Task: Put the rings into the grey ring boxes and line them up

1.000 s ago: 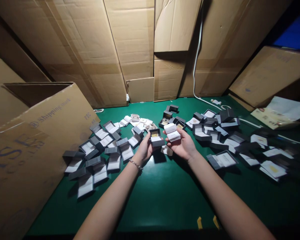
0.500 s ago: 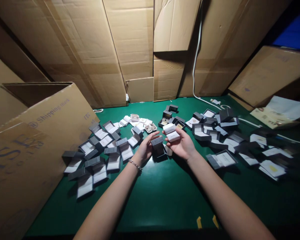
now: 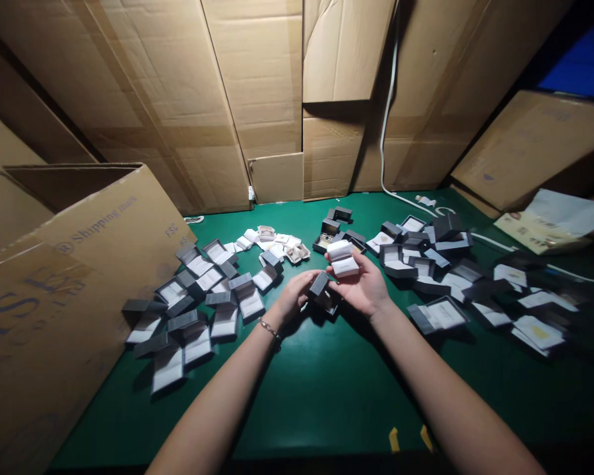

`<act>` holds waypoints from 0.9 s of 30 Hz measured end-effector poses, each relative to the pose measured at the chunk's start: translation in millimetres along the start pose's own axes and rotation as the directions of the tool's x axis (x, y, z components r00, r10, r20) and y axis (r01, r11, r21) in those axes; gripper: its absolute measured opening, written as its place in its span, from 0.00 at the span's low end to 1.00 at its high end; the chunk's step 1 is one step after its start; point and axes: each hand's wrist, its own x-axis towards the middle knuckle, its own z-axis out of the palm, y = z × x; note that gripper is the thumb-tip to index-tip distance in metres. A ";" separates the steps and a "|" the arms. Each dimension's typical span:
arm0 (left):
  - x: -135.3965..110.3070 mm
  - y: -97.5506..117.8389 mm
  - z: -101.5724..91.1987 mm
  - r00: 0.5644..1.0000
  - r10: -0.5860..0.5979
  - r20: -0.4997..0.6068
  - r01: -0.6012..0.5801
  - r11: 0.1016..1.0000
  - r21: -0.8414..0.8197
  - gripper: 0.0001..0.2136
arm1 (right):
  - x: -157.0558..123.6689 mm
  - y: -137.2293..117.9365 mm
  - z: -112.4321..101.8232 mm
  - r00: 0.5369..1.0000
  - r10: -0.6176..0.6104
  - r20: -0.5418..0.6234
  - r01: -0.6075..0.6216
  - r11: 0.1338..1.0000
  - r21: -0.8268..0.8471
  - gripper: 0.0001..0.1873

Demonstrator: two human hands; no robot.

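My left hand (image 3: 293, 298) grips a small dark grey hinged box (image 3: 321, 289), which is tilted and held just above the green table (image 3: 327, 389). My right hand (image 3: 363, 285) holds a small stack of white pads (image 3: 344, 258) on its fingers, and its thumb side touches the grey box. A thin bracelet sits on my left wrist. Open grey boxes with white linings (image 3: 198, 310) lie in a heap left of my hands. Another heap of grey boxes (image 3: 426, 260) spreads out to the right.
A large open cardboard carton (image 3: 74, 264) lies on its side at the left. Flat cardboard sheets (image 3: 277, 99) stand along the back. A white cable (image 3: 387, 132) runs down to the table. Loose white pads (image 3: 272, 241) lie at the back centre. Papers (image 3: 549, 224) rest at the far right.
The grey box in my left hand was open with its white lining up; now it is shut, tilted and lower, between both hands. The right hand keeps the white pads.
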 end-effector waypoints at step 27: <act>-8.4 8.0 -9.4 0.920 -0.298 0.254 0.351 0.915 -0.200 0.18 | -20.2 13.9 1.5 0.929 0.200 0.311 -0.147 0.972 -0.185 0.13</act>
